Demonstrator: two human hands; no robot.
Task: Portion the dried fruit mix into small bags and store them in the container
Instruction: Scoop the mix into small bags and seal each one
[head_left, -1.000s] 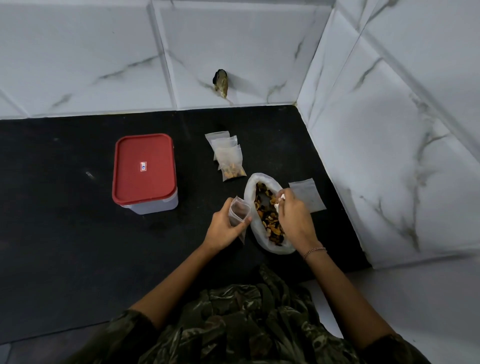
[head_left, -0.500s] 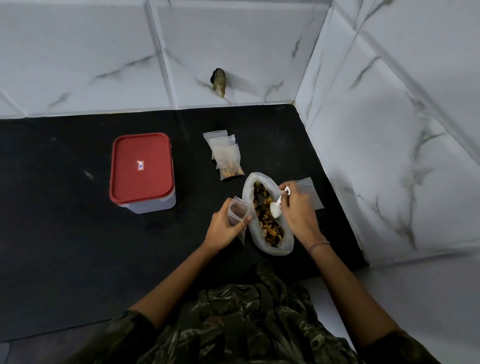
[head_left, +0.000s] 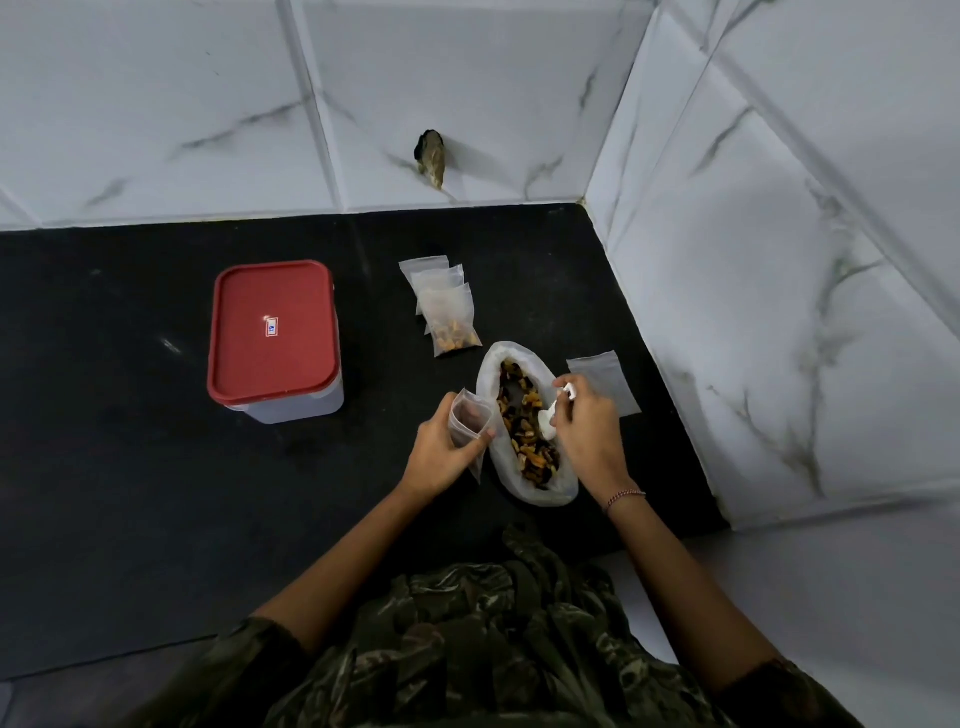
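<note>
Your left hand grips a small clear plastic bag; right hand pinches a white plastic spoon in the translucent fruit sack, near filled bags.

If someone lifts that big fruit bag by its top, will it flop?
Probably floppy: the big bag is thin, crumpled plastic sagging around the dried fruit. Its mouth gapes open, so pieces could spill. It likely feels bottom-heavy.
</note>
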